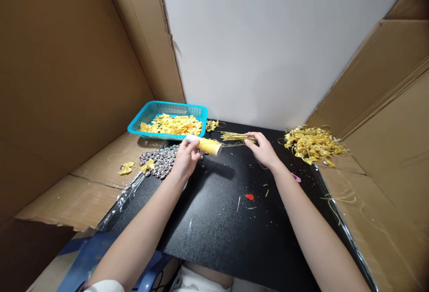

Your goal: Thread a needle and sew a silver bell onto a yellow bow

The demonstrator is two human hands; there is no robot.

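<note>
Above the far part of the black tabletop (pixel 214 225), the left hand (pixel 187 160) is grasping a spool of yellow thread (pixel 210 146) between thumb and fingers, near its white end. The spool is lying nearly level in that grip, its long axis running left to right and slanting toward the wearer at the right; its open tube end is facing right and somewhat nearward, while the white end is pointing left. The right hand (pixel 263 151) is bending its thumb and fingers about the right end of a bundle of gold cords (pixel 234 136); whether it is gripping or merely touching cannot be told. The bundle's strands are running roughly left to right, their free ends pointing left. Silver beads (pixel 163 163) are lying beside the left hand, and a blue basket (pixel 154 135) is holding yellow bows (pixel 172 124) beyond them.
</note>
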